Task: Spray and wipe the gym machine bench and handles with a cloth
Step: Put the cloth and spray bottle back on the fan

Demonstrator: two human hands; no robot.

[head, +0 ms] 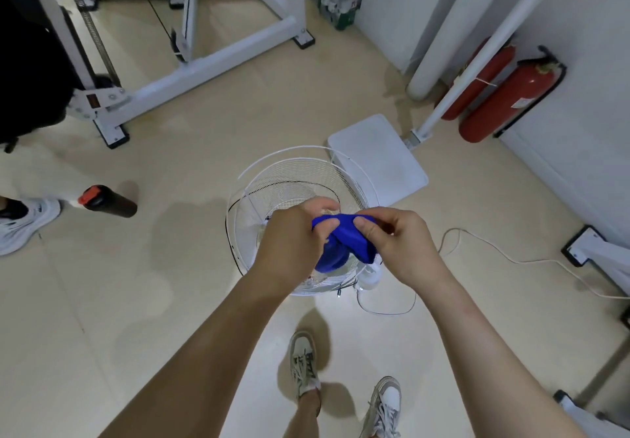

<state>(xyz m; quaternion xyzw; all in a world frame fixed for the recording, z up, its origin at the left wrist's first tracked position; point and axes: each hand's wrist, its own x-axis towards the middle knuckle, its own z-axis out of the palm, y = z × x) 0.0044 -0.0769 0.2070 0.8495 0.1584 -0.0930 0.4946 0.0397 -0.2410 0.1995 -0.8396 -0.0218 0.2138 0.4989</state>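
The blue cloth (347,237) is bunched between both hands at waist height. The left hand (292,240) curls round one end, and the right hand (399,244) pinches the other between thumb and fingers. Right under them a white fan (293,178) tips back from its flat base (378,159), its cable (494,250) trailing across the floor. A dark bottle (109,203) with a red cap lies well off to the left, near someone else's shoe (24,221). The white machine frame (204,66) stands beyond. Two red extinguishers (511,96) lean at the right wall.
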